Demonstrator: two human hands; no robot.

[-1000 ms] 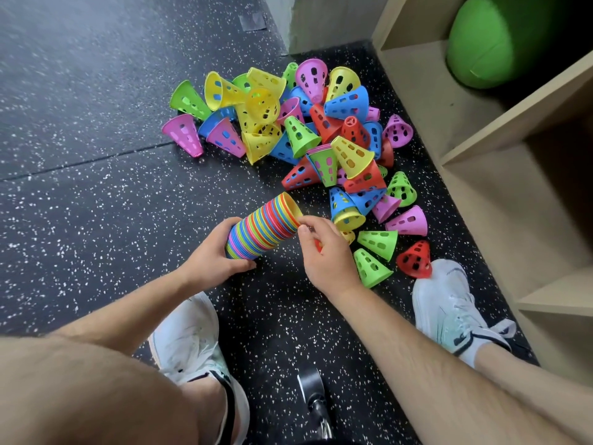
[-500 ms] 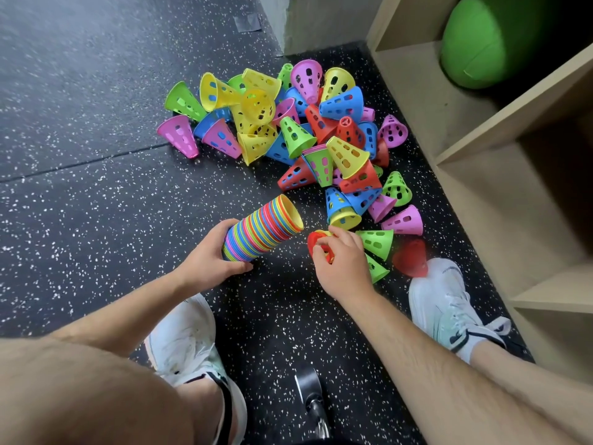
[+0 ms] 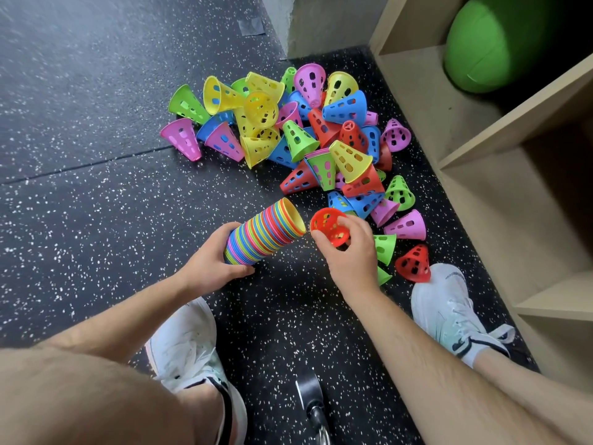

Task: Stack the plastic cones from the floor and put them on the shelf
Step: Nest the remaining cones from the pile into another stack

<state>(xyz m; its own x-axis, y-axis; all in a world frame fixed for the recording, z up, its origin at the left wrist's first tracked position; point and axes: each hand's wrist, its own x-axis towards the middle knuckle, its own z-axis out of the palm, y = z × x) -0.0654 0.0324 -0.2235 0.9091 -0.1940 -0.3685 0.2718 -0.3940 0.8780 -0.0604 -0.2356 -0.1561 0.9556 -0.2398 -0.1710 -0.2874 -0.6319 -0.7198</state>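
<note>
My left hand [image 3: 213, 260] grips the lower end of a long multicoloured stack of nested cones [image 3: 266, 231], tilted with its open yellow mouth pointing up and right. My right hand [image 3: 351, 252] holds a single red cone [image 3: 329, 225] just right of that mouth, its open end turned toward the stack. A pile of several loose cones [image 3: 305, 133] in pink, green, yellow, blue and red lies on the floor beyond. A few more lie near my right hand: a red one [image 3: 414, 263], a pink one [image 3: 406, 225], a green one [image 3: 385, 247].
A pale wooden shelf unit [image 3: 500, 175] stands along the right, with a green ball [image 3: 487, 49] in its upper compartment. My white shoes [image 3: 186, 345] [image 3: 449, 303] rest on the black speckled floor. A small black object [image 3: 309, 393] lies between my feet.
My right hand went from the mouth of the stack down to the floor, picked up a red cone and has brought it up beside the stack's mouth. The left hand kept its hold on the stack.
</note>
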